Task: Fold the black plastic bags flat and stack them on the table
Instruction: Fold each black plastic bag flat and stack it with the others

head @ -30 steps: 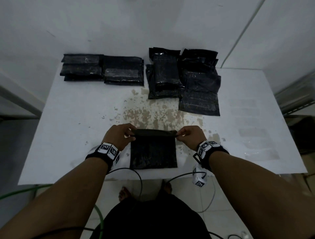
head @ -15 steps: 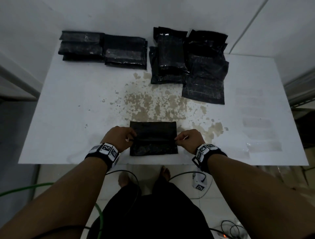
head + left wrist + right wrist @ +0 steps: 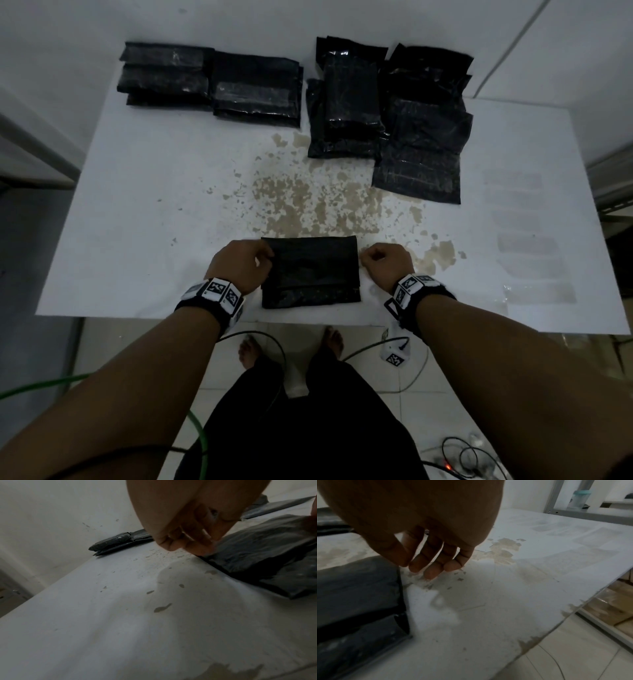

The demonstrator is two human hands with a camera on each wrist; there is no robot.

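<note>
A black plastic bag (image 3: 310,270), folded into a flat rectangle, lies on the white table (image 3: 154,205) near its front edge. My left hand (image 3: 265,257) is at the bag's left edge, its curled fingers and thumb pinching that edge (image 3: 202,547). Just off the bag's right edge, my right hand (image 3: 371,255) hangs with fingers loosely curled, and the right wrist view shows it (image 3: 429,566) holding nothing. The bag's right edge (image 3: 359,588) shows layered folds.
Two stacks of folded black bags (image 3: 164,75) (image 3: 257,89) sit at the back left. Larger flat bags (image 3: 349,102) (image 3: 421,147) are piled at the back right. Brown worn patches (image 3: 308,205) mark the table's middle. Cables (image 3: 267,342) hang below the front edge.
The bag's far part was folded over, so it now lies as a shorter rectangle. Both hands slid to its sides, and the right hand has let go.
</note>
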